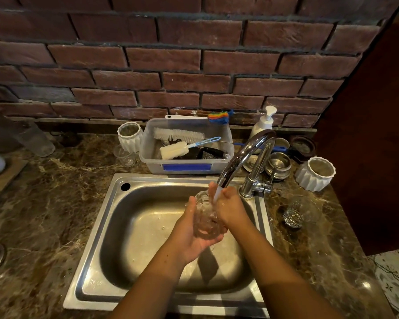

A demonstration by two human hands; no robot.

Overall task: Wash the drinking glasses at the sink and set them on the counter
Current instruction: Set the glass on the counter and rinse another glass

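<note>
Forearms (152, 284) reach in over the sink (97, 226), hands together, both clamped on one glass (204, 217). L hand (191, 240) cups its base from below and R hand (230, 210) wraps the side. Glass tilts mouth-up toward the tap (244, 155), under the stream. Counter (309, 249) w/ a 2nd glass (300, 211) lies to the right, so I'd say R hand's nearer for set-down.

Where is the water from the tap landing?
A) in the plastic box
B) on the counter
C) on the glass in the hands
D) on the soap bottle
C: the stream from the tap falls onto the glass held by the left hand and right hand over the sink.
</note>
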